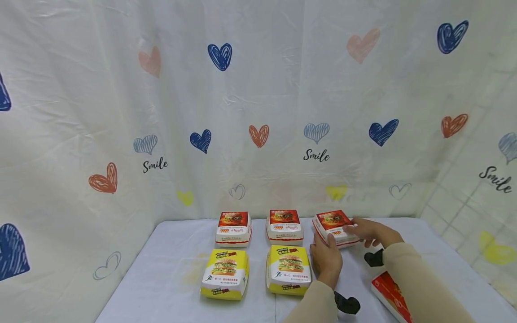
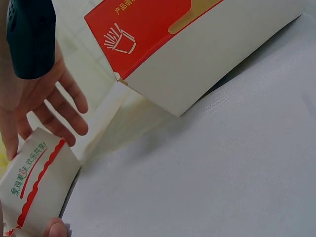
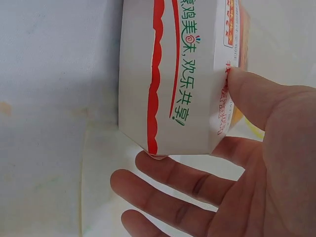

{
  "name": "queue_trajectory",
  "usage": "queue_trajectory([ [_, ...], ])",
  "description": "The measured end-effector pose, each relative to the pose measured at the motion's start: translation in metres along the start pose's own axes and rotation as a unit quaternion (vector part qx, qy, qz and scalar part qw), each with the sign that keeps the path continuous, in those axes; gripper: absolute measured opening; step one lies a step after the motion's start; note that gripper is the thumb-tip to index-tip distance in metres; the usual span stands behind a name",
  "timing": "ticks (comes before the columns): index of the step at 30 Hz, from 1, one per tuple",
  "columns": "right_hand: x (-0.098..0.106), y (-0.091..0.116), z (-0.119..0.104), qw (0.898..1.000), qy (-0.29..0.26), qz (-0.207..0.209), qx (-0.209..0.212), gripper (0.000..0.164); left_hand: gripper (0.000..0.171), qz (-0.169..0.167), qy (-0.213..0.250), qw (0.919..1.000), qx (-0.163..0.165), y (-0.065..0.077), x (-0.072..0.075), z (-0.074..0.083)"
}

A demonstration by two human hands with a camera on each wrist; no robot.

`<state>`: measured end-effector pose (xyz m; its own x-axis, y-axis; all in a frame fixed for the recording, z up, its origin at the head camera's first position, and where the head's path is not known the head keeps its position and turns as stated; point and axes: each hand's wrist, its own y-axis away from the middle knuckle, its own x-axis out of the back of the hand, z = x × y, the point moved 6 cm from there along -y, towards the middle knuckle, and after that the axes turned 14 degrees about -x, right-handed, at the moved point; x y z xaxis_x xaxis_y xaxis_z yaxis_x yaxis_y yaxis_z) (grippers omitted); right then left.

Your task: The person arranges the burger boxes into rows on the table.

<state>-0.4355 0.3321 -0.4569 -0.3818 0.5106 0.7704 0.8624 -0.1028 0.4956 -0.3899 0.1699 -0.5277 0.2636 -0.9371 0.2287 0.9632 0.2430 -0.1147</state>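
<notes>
At the right end of the back row, a red-and-white burger box (image 1: pixel 333 224) sits turned at an angle, with a burger picture on its lid. My right hand (image 1: pixel 369 231) holds it by the right side, thumb on the upper edge. In the right wrist view, the index finger goes behind the box (image 3: pixel 168 89) and the other fingers spread beside its end. My left hand (image 1: pixel 327 260) is at the box's front left, fingers fairly straight against it. One left fingertip (image 2: pixel 57 228) shows low in the left wrist view, beside the white side panel.
Two more red-topped burger boxes, a left one (image 1: pixel 233 229) and a middle one (image 1: pixel 284 227), stand in the back row. In front are two yellow burger boxes, left (image 1: pixel 224 274) and right (image 1: pixel 288 270). A red box (image 1: pixel 389 294) lies partly under my right sleeve. A heart-printed curtain (image 1: pixel 258 98) hangs behind.
</notes>
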Motion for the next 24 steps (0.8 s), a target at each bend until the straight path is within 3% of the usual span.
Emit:
queue_trajectory([
  [18,-0.0018,0.0097,-0.0054,1.0,0.019,-0.002,-0.003,0.046,0.064,-0.007,0.001,0.9999,0.009,0.0009,-0.0007,-0.0021],
  [24,-0.0026,0.0096,-0.0042,1.0,0.022,-0.008,-0.004,0.046,0.062,0.01,0.007,0.9999,-0.002,0.0001,0.0011,-0.001],
])
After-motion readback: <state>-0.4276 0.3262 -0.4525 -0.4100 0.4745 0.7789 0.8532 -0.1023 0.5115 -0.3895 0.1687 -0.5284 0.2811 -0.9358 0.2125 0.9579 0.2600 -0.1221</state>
